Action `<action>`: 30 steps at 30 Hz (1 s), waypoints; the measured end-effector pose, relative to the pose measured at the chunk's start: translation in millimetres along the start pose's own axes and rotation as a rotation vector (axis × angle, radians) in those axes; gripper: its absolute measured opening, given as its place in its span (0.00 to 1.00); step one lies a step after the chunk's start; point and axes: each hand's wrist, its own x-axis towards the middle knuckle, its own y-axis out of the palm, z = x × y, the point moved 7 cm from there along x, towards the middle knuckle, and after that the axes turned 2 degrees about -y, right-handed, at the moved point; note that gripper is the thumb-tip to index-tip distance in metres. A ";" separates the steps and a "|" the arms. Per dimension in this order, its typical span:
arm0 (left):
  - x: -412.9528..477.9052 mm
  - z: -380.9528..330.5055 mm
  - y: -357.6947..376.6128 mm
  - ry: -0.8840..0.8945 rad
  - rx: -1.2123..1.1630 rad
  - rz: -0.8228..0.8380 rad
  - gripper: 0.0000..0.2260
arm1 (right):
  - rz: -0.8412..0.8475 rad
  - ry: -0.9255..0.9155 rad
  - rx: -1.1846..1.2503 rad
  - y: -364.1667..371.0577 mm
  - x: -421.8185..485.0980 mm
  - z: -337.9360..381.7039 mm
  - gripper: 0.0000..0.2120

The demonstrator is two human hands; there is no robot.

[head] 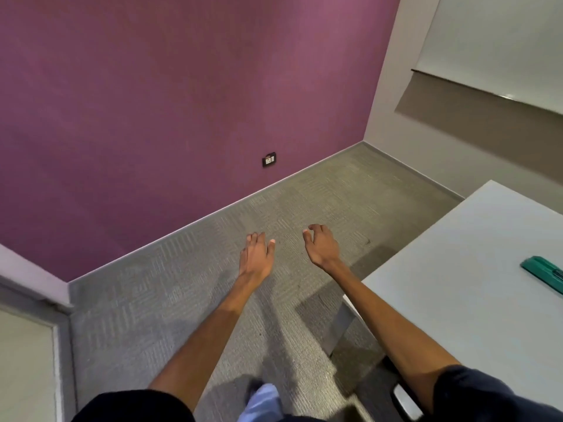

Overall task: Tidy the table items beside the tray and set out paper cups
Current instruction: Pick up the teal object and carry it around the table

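Observation:
Both my arms reach forward over the grey carpet, away from the table. My left hand point(255, 256) has straight, relaxed fingers and holds nothing. My right hand point(321, 244) has loosely curled fingers and is also empty. The white table point(475, 287) stands to my right, its near corner beside my right forearm. A green flat object point(543, 271) lies on the table at the right edge of the view, partly cut off. No tray or paper cups show.
A purple wall point(182, 102) with a black socket point(269, 159) stands ahead. A whiteboard point(502, 47) hangs on the grey wall at right. A door frame point(33, 300) is at left. Open carpet point(213, 284) lies ahead.

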 end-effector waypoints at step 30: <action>386.8 -154.9 118.0 0.410 0.009 0.428 0.22 | -0.375 0.515 0.068 -74.2 289.2 -128.0 0.24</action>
